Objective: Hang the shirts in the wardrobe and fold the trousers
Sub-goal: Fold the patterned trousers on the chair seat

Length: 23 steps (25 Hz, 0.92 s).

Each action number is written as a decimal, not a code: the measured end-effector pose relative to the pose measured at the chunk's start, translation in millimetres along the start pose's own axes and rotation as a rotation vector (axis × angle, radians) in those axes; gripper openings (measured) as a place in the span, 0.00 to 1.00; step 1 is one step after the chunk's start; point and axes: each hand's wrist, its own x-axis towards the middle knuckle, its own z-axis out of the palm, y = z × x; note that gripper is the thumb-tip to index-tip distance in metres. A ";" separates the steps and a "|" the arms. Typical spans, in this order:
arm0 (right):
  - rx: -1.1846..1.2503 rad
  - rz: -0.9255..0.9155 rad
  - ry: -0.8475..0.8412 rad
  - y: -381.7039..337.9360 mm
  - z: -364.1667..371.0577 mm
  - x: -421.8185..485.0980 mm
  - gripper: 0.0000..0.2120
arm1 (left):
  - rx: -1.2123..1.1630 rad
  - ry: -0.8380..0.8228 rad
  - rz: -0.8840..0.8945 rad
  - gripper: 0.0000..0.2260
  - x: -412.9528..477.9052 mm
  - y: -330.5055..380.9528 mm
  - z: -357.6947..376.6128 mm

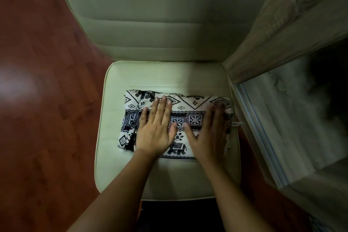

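1. Two hands lie palm down on folded trousers [190, 106], a black-and-white elephant print folded into a rough rectangle.
2. The trousers lie on a cream chair seat [150, 75], mid-cushion, with their right end close to the seat's right edge.
3. Left hand [156, 130]: flat on the left half of the trousers, fingers straight, thumb out to the right. It presses the cloth and grips nothing.
4. Right hand [209, 133]: flat on the right half, fingers straight and not curled round anything. The fingertips are blurred.
5. The thumbs point toward each other, near but apart, with a strip of print showing between them.
6. A white drawstring [238, 123] sticks out from the trousers' right end.
7. The chair back [165, 15] rises behind the seat, cream and padded with horizontal ribs.
8. A red-brown wood floor [37, 118] lies left of the chair, with a patch of glare on it.
9. A wood-grain panel [291, 24] stands just beside the seat's right side. The pale surface below it is too blurred to identify.
10. Both bare forearms enter from the bottom edge.
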 end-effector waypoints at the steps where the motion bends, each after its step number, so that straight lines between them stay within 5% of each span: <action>1: 0.058 0.152 -0.021 1.4 -4.4 -2.0 0.49 | 0.002 -0.002 -0.002 0.30 0.2 0.9 0.0; 4: 0.175 0.375 -0.092 0.6 -10.9 -6.0 0.57 | -0.009 -0.013 -0.006 0.30 1.0 -0.9 0.8; 9: 0.132 0.503 -0.028 -9.6 -20.5 -4.0 0.56 | -0.041 -0.009 -0.015 0.30 3.2 -1.3 -1.8; 15: 0.743 0.403 -0.138 -13.0 -45.7 11.1 0.32 | -0.041 -0.028 -0.019 0.30 4.6 -1.9 -4.7; 19: 0.955 0.207 -0.283 -10.3 -51.1 13.4 0.32 | -0.018 -0.048 -0.025 0.29 6.2 -1.9 -7.9; 23: 0.936 0.429 -0.358 16.9 -55.3 23.7 0.38 | -0.048 -0.045 -0.036 0.29 4.6 -1.6 -4.0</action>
